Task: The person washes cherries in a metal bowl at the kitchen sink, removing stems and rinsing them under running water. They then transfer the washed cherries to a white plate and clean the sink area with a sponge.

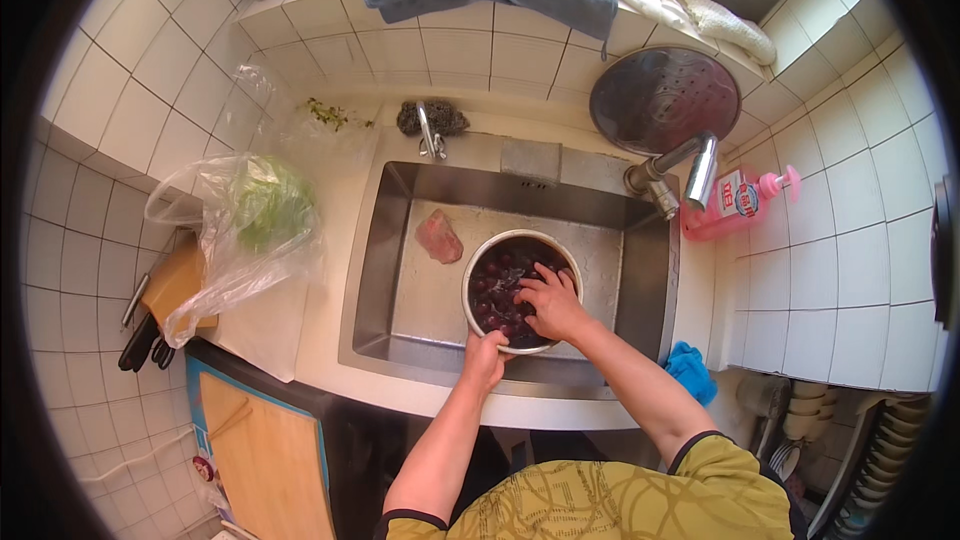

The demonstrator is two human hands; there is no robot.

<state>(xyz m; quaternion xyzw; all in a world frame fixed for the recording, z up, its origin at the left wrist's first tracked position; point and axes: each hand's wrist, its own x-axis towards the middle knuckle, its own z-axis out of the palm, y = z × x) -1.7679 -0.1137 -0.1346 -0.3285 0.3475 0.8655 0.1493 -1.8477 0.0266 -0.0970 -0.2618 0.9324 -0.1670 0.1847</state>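
A round metal pot [471, 315] stands inside the stainless steel sink [622, 277], towards its front. Dark red grapes or similar round fruit [491, 286] lie in water in it. My left hand [486, 360] grips the pot's near rim, thumb over the edge. Over the fruit, my right hand [553, 306] has its fingers spread, some tips at the water among the fruit; I see nothing held in it. A pinkish-red piece of raw meat [439, 237] rests on the sink floor, left of the pot.
A chrome faucet [701, 172] rises at the sink's back right corner, beside a pink pump bottle [724, 202]. Left of the sink sits a clear plastic bag [255, 217] with green vegetables. A blue cloth [690, 373] lies on the front right counter. Knife handles [141, 343] stick out at left.
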